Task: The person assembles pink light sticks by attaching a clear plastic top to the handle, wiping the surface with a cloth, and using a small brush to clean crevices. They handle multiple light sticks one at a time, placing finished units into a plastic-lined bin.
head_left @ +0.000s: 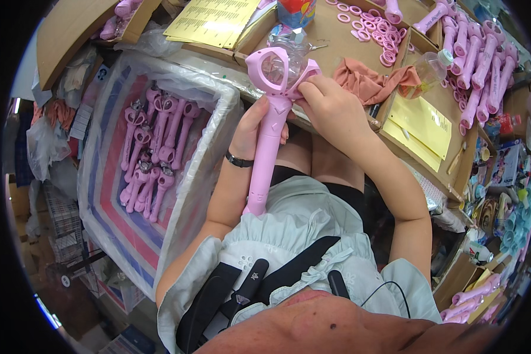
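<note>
A pink toy wand (269, 135) stands slanted before me, its foot against my lap. Its head is a clear ball (274, 68) inside pink curved arms, with a faceted clear piece (287, 36) on top. My left hand (251, 131) is wrapped round the upper handle, just below the head. At the head's right side, the fingers of my right hand (327, 97) pinch a pink curved arm (307, 76). Whether that arm is fully joined to the head cannot be seen, as my fingers cover its lower end.
To my left, a striped, plastic-lined bin (115, 177) holds several pink wands (153, 150). Pink rings (377, 32), a salmon cloth (366, 79), yellow sheets (419, 127) and a clear plastic cup (428, 71) lie on the cardboard-topped table. More pink wand handles (478, 59) are piled at the far right.
</note>
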`<state>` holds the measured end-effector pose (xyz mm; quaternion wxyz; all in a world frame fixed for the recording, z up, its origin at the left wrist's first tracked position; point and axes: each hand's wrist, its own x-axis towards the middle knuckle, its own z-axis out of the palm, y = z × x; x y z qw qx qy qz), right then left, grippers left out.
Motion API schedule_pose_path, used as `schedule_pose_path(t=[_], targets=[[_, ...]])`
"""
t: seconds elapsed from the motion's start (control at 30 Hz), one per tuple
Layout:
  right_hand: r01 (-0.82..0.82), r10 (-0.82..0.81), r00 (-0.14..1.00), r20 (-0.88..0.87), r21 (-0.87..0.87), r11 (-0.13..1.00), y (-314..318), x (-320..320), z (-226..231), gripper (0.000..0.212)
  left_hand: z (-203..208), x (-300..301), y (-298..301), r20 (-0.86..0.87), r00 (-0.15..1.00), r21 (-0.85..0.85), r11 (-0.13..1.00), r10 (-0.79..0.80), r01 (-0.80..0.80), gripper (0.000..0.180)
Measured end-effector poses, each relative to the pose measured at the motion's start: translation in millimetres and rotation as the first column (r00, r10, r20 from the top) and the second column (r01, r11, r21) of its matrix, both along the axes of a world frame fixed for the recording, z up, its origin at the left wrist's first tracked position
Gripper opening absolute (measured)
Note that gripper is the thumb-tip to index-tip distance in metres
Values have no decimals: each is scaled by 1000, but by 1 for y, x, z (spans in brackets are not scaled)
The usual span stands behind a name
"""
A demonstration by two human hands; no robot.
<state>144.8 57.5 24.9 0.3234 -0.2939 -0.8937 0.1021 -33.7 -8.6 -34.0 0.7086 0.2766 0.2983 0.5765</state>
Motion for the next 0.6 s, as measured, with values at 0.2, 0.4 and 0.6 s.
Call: schedule_pose_path(t=[0.2, 0.4, 0.6], targets=[[-116, 98, 983, -152, -116, 986, 8, 4, -5, 18, -2, 2, 0, 37, 999, 23, 1000, -22, 21, 50], [-177, 142, 968, -208, -163, 971, 15, 6, -8, 19, -6, 2, 2, 79, 996, -7, 999, -31, 32, 50], [-184, 136, 965, -226, -203, 962, 15, 5, -13, 18, -8, 3, 0, 77, 996, 6, 999, -34, 34, 50]])
